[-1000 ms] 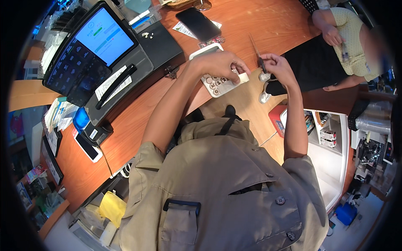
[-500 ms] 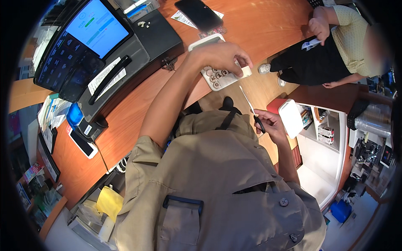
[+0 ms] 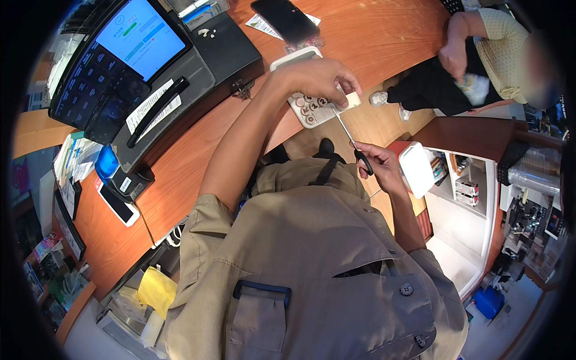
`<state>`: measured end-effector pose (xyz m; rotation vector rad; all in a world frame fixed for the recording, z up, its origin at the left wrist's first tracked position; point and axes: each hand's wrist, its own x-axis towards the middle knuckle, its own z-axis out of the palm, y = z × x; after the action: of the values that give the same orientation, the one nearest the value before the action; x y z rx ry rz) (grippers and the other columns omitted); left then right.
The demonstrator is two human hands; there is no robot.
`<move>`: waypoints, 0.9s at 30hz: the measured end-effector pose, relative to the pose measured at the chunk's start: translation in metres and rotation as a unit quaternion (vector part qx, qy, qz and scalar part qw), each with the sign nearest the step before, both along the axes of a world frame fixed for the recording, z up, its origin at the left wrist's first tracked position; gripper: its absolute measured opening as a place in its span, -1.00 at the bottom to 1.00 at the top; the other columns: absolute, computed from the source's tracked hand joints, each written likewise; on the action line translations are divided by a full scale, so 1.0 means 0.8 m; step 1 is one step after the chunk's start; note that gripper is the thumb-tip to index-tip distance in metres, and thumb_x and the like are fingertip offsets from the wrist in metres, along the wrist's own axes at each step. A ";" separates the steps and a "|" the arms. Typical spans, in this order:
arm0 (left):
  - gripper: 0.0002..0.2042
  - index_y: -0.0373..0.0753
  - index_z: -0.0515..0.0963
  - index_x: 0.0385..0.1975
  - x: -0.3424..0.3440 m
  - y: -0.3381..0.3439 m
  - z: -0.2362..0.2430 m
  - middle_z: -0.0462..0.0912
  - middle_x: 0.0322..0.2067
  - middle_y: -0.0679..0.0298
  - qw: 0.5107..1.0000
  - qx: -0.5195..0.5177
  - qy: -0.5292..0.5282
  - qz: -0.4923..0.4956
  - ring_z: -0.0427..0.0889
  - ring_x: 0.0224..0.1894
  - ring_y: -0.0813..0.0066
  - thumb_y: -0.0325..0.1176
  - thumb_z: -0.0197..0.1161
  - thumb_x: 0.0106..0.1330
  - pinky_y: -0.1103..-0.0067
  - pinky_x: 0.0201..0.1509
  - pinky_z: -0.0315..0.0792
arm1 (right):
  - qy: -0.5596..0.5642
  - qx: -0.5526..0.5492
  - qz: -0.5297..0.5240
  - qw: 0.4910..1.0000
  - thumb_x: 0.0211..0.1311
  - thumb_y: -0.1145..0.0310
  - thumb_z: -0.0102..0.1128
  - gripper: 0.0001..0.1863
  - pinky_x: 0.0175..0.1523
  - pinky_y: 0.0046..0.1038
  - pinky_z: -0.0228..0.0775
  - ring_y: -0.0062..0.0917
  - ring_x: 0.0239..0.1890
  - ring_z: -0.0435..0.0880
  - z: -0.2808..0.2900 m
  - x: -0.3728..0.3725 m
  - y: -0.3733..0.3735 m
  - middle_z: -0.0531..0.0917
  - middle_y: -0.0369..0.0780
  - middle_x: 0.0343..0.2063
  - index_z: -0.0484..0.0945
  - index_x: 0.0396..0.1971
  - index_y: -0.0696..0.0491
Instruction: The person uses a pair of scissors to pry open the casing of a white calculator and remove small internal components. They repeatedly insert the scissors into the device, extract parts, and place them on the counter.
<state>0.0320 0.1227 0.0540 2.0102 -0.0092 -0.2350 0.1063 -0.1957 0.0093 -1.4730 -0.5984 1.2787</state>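
My left hand (image 3: 318,83) is closed in a pinch over a white rectangular tray (image 3: 295,58). Its fingertips hold a small cream-coloured piece (image 3: 353,100) whose exact kind I cannot make out. Round brown-and-white discs (image 3: 310,109) lie in the tray, partly hidden by my left hand and wrist. My right hand (image 3: 382,167) grips black-handled scissors (image 3: 344,126). Their slim blades point up and away from me, with the tip at the tray's right end, close below the cream piece.
A black phone (image 3: 287,21) lies beyond the tray on the wooden counter (image 3: 372,36). A touchscreen terminal (image 3: 135,42) stands at the left, with a white phone (image 3: 119,205) nearby. Another person (image 3: 489,66) is at the far right. White shelving (image 3: 459,222) stands right of me.
The scissors in my right hand have moved up and left, bringing their tip to the tray and cream piece. My left hand stays nearly still. The other person's hand has moved down.
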 end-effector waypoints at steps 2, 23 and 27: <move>-0.53 -0.01 0.74 0.11 0.000 0.001 0.000 0.81 -0.21 0.27 1.000 0.002 0.003 -0.001 0.69 -0.29 0.48 -0.26 0.52 0.12 0.49 -0.18 0.51 | 0.002 0.011 -0.003 1.000 0.33 0.53 0.29 -0.51 -0.38 -0.61 0.36 -0.69 -0.53 0.53 -0.001 -0.001 0.003 0.60 -0.33 -0.44 0.58 0.28 0.19; -0.53 -0.04 0.74 0.10 0.002 0.001 -0.001 0.80 -0.22 0.30 1.000 0.007 -0.011 -0.006 0.65 -0.33 0.51 -0.26 0.51 0.11 0.50 -0.21 0.50 | -0.045 0.012 0.004 0.999 0.47 0.63 0.02 -0.50 -0.39 -0.62 0.28 -0.71 -0.52 0.43 -0.004 -0.005 -0.010 0.56 -0.34 -0.48 0.52 0.36 0.12; -0.54 -0.05 0.73 0.09 0.001 0.001 -0.002 0.81 -0.21 0.32 1.000 0.003 -0.009 -0.006 0.66 -0.31 0.51 -0.28 0.50 0.12 0.51 -0.20 0.51 | -0.044 0.010 -0.002 0.999 0.46 0.66 0.01 -0.50 -0.39 -0.62 0.30 -0.72 -0.51 0.45 -0.002 -0.008 -0.003 0.58 -0.34 -0.46 0.53 0.36 0.12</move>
<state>0.0327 0.1239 0.0525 2.0184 -0.0323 -0.2246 0.1001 -0.1979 0.0077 -1.5200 -0.6636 1.2063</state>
